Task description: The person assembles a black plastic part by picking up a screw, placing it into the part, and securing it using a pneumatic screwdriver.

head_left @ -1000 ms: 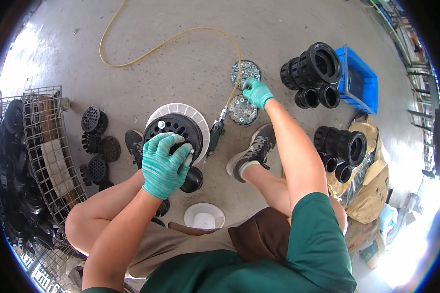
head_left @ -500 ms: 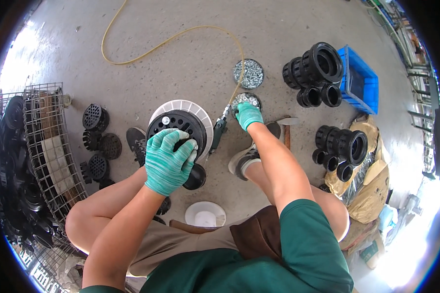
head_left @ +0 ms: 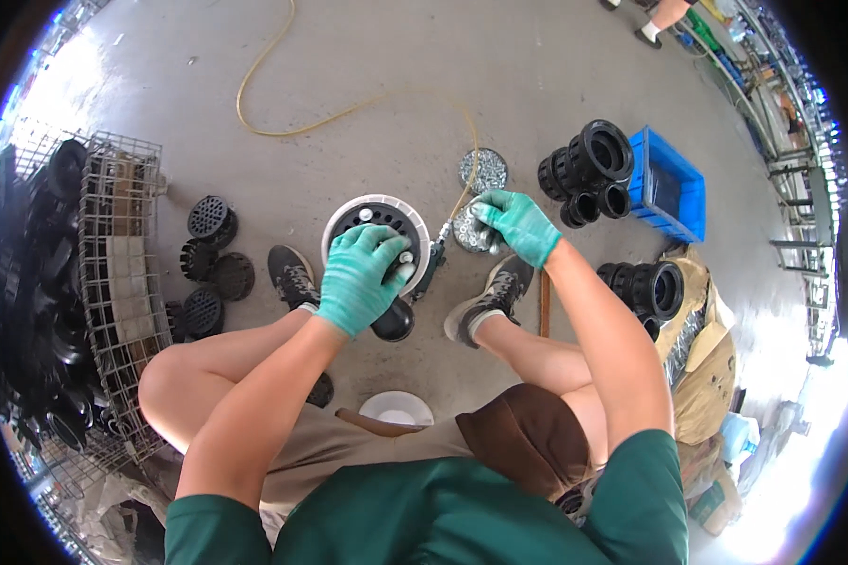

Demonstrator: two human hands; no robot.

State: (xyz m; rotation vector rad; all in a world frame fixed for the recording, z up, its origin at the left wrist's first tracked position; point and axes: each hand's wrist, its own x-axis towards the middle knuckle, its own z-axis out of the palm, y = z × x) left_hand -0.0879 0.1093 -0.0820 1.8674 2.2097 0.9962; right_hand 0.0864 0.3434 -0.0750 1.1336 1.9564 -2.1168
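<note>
Widest of all runs the bare grey floor (head_left: 415, 122), serving as the whole workplace here, and along its left stands the wire cage (head_left: 121, 301), penning in a heap of black mouldings (head_left: 38, 292), presumably to stop them spreading. Over on the right, the blue crate (head_left: 695, 207) sits just beside a cluster of black ribbed fittings (head_left: 575, 171), grouped outside the feet, likely to leave the middle free. And centre stage, between the shoes, the white tub (head_left: 330, 237) acts as a raised stand, it seems, for the black perforated disc (head_left: 401, 219) lying on top! Here's the left hand (head_left: 356, 281), spread over that disc, fingers bent toward its near right part, probably steadying it; whether they grip anything, I cannot tell. Out goes the right arm, and the right hand (head_left: 526, 228) hangs by the lower dish (head_left: 456, 232), fingers curled inward, anything between them too small to make out. The dark air tool (head_left: 431, 275) lies right against the tub, handy for either hand, I'd judge. Smallest now: loose washers (head_left: 467, 233) in that dish, and one pale bolt head (head_left: 366, 215) on the disc, above the left fingers.
</note>
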